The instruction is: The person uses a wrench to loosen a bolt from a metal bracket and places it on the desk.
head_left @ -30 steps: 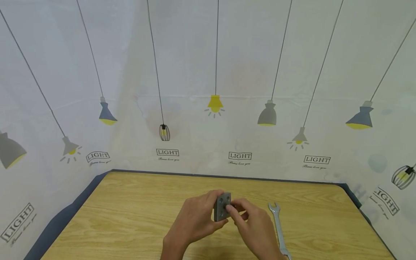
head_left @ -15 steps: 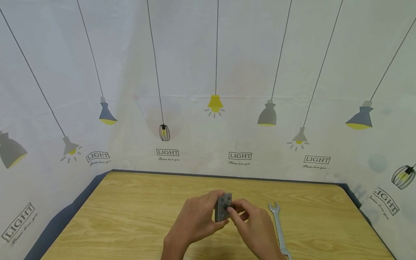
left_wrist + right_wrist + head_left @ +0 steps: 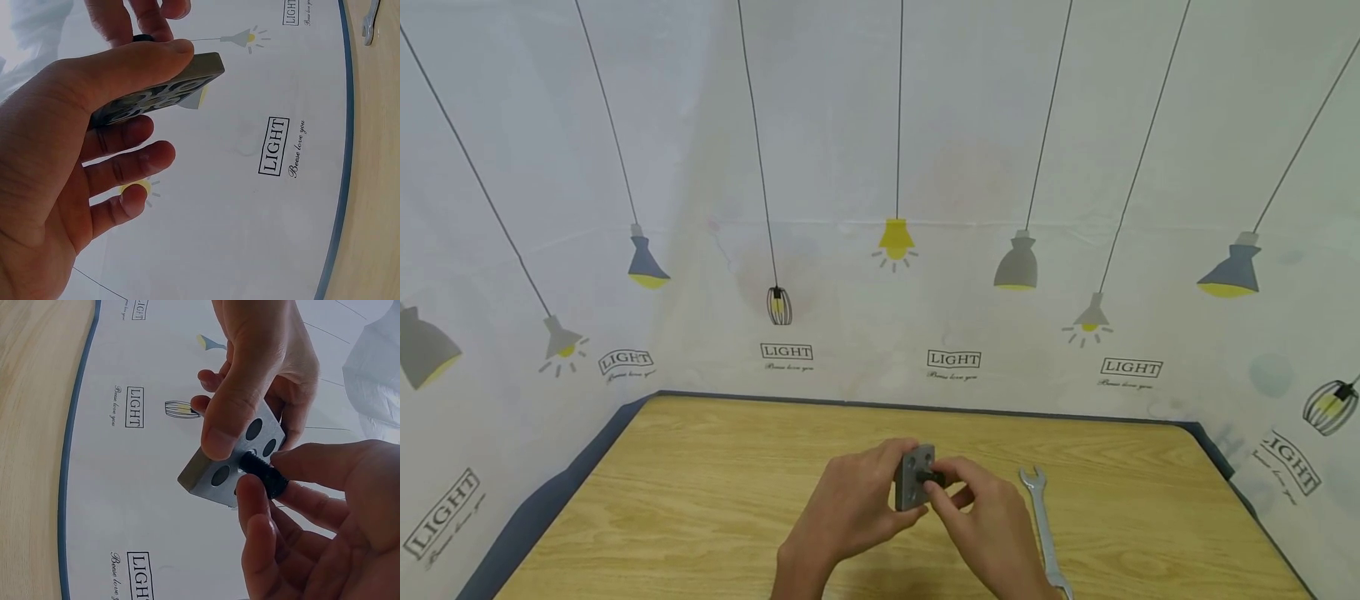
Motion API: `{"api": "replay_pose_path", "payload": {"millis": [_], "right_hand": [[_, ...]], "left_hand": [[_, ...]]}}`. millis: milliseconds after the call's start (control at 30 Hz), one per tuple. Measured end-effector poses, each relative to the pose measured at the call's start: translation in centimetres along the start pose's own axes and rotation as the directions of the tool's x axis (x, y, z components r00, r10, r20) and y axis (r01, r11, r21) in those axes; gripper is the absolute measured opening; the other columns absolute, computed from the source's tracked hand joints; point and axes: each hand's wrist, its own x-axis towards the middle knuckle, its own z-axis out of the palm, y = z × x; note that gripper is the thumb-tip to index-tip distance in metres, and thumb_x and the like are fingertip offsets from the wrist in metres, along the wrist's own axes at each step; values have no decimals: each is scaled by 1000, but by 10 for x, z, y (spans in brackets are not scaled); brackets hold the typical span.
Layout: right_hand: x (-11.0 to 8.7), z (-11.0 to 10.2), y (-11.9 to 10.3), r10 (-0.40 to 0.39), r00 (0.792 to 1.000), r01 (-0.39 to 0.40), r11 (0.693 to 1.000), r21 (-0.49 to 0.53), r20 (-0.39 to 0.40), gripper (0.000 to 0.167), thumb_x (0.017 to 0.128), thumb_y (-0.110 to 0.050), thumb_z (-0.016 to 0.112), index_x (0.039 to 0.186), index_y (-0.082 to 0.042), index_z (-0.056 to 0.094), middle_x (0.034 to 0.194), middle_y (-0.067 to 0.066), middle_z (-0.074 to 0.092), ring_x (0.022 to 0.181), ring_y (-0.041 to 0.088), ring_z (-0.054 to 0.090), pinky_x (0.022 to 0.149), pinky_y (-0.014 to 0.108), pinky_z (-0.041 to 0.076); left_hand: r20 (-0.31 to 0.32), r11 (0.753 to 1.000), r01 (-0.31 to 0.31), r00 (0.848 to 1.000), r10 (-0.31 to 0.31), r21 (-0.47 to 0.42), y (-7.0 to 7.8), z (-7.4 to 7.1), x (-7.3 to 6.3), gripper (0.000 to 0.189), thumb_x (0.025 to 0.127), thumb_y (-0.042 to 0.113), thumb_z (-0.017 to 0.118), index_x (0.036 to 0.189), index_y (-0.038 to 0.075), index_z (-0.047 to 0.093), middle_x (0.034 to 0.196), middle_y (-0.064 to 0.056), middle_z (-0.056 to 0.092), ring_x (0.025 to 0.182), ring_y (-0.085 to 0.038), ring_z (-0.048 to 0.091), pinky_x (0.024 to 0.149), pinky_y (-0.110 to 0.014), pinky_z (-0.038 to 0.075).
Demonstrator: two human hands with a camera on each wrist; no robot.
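My left hand (image 3: 857, 498) holds a small grey metal plate (image 3: 907, 493) on edge above the table, thumb on one face. Several round holes pierce the plate, as the right wrist view shows. A black threaded bolt (image 3: 265, 475) stands in the plate's middle hole, its thick head pointing outward. Around that bolt, the thumb and fingertips of my right hand (image 3: 992, 518) pinch it from both sides. In the left wrist view the plate (image 3: 206, 67) appears nearly edge-on, and the left thumb hides much of it.
An open-ended wrench (image 3: 1042, 525) lies on the wooden table (image 3: 700, 483), just right of my right hand. A pale curtain (image 3: 850, 167) printed with lamps surrounds the table's back and sides.
My right thumb and fingers have shifted slightly around the bolt, so more of it shows now. The left hand and plate stay almost still; the wrench has not moved.
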Motion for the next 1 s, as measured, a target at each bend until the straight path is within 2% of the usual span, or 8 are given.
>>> {"api": "replay_pose_path", "payload": {"millis": [367, 767, 1000], "right_hand": [[-1, 0, 1, -56, 998, 56, 998, -12, -23, 21, 86, -11, 75, 105, -19, 73, 107, -1, 73, 69, 3, 64, 56, 21, 49], [-2, 0, -1, -108, 994, 107, 993, -43, -28, 24, 84, -4, 76, 103, -18, 73, 106, 0, 71, 69, 4, 63, 59, 19, 50], [-3, 2, -1, -122, 992, 119, 991, -63, -43, 31, 80, 1, 78, 97, -23, 72, 98, -7, 68, 69, 3, 63, 64, 21, 52]], "left_hand": [[1, 1000, -3, 1000, 3, 5, -1, 0, 0, 64, 72, 36, 88, 124, 15, 57, 103, 7, 71, 74, 1, 61, 61, -18, 49], [6, 1000, 3, 1000, -3, 2, -1, -2, 0, 63, 72, 36, 88, 123, 14, 58, 103, 7, 71, 72, 3, 58, 61, -17, 48], [7, 1000, 7, 1000, -7, 2, -1, -1, 0, 66, 72, 37, 88, 125, 15, 57, 104, 7, 71, 75, 0, 62, 63, -19, 50]]}}
